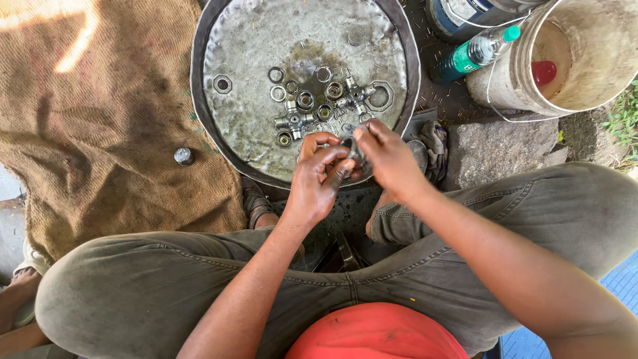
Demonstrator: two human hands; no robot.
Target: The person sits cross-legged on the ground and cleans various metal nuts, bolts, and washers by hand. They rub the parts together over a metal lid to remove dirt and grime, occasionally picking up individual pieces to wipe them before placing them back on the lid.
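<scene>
Both hands (352, 163) grip metal part (353, 151) over tray (239, 40).

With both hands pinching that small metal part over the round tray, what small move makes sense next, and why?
Probably turn the small metal part between the fingers: the left hand and right hand both grip it above the tray, apart from the bearing cups lying there.

Two hands (319, 176), one bottle (476, 52), one bucket (578, 80)
</scene>
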